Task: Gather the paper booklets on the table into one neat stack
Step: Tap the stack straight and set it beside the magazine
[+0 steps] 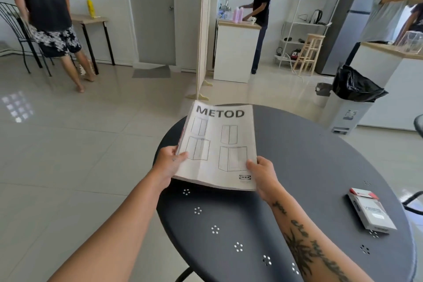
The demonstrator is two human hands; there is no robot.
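A stack of paper booklets (219, 144), the top one printed "METOD" with cabinet drawings, is held just above the left part of the round dark table (309, 167). My left hand (168, 162) grips the stack's left edge, thumb on top. My right hand (263, 173) grips its near right corner. Edges of other booklets, one with a reddish margin, show under the top one along the left side. The stack's far end tilts upward.
A small white and red box (372, 212) lies on the table's right side. A bin with a black bag (352, 98) stands beyond the table. Three people stand farther back in the room. A black chair edge (418, 126) shows at the right.
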